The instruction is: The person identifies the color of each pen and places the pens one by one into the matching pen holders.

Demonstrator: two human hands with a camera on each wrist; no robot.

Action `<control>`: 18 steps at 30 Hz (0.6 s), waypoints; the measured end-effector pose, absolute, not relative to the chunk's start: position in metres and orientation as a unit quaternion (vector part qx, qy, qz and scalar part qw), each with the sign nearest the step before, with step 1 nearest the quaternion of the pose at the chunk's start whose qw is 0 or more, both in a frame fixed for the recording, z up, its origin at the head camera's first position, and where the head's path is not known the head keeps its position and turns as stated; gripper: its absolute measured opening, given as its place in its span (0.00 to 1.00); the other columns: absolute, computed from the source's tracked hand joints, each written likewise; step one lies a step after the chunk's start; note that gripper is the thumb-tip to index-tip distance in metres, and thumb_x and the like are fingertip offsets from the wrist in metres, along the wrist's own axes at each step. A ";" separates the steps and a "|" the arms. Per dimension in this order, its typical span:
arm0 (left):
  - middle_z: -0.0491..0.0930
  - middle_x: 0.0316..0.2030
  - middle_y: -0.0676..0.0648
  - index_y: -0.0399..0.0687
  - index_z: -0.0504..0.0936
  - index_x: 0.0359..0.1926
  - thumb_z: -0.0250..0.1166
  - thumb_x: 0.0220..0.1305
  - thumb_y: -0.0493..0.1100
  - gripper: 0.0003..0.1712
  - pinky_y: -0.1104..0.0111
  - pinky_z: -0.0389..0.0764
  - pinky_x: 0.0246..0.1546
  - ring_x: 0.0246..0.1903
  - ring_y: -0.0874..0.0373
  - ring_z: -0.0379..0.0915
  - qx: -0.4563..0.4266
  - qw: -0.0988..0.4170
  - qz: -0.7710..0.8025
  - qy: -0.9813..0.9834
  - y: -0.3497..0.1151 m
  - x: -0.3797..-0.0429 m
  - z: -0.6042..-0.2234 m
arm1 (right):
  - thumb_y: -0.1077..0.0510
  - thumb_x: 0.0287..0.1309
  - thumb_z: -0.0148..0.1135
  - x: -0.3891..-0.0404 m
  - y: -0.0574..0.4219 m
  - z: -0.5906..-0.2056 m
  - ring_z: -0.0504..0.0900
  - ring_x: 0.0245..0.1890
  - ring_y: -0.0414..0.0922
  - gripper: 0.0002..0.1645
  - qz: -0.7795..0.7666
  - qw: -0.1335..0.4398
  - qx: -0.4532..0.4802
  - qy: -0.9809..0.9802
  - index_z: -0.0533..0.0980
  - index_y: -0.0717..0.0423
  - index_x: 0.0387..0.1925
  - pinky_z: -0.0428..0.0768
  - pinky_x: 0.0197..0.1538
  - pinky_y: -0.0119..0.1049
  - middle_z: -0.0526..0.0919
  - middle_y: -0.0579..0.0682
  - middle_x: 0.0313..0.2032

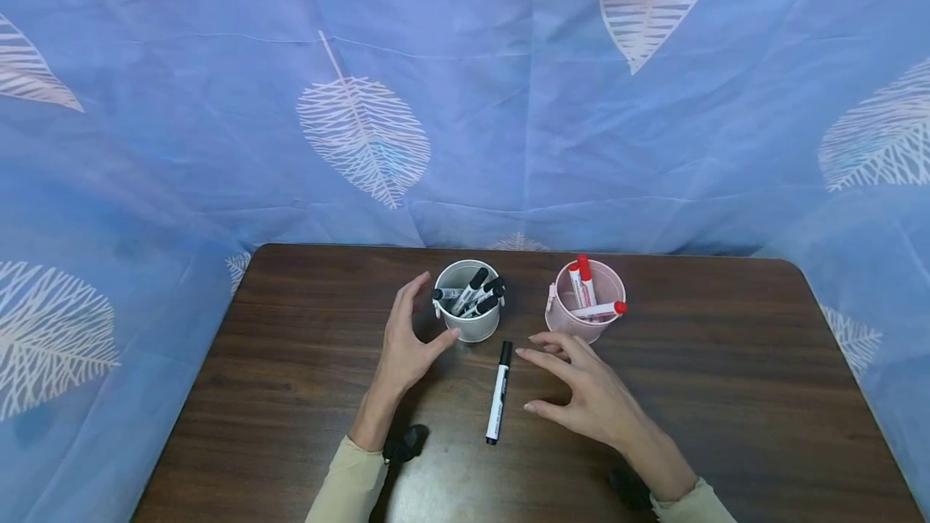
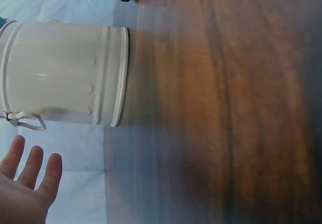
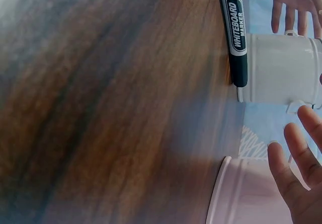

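Observation:
A white bucket (image 1: 472, 328) with several black-capped markers (image 1: 472, 290) in it stands near the far edge of the table. My left hand (image 1: 408, 349) is beside its left side, fingers spread and holding nothing; the left wrist view shows the fingers a little apart from the bucket's handle. Between my hands a black whiteboard marker (image 1: 498, 394) lies on the table, its capped end pointing away. My right hand (image 1: 592, 390) hovers to the right of this marker, fingers parted around nothing. Just beyond the right hand is a pink bucket (image 1: 570, 325) holding red-capped markers (image 1: 584, 281).
Both buckets rest on a dark wooden table (image 1: 305, 329) with rounded far corners. Behind it hangs a blue cloth (image 1: 472, 119) with white leaf prints. A black strap piece (image 1: 407, 442) sits at the left wrist.

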State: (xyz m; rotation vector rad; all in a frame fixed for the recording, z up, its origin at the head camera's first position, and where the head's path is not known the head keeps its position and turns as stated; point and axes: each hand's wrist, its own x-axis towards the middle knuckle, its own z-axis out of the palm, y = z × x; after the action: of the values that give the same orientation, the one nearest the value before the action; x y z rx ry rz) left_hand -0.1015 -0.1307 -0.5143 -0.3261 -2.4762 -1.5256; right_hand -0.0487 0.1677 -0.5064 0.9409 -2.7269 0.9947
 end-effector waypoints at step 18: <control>0.65 0.68 0.50 0.56 0.62 0.74 0.78 0.51 0.54 0.52 0.50 0.70 0.59 0.63 0.52 0.66 -0.113 0.105 -0.516 -0.842 -0.127 -0.106 -0.514 | 0.42 0.43 0.80 -0.055 0.156 -0.513 0.71 0.59 0.46 0.42 0.317 0.021 0.322 -0.892 0.76 0.37 0.63 0.79 0.50 0.48 0.71 0.46 0.64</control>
State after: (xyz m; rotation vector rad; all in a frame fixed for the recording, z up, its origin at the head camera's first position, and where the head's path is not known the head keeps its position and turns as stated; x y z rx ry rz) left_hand -0.1057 -0.1266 -0.5143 -0.3338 -2.4831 -1.5215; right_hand -0.0546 0.1563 -0.5126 0.9972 -2.7660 0.9831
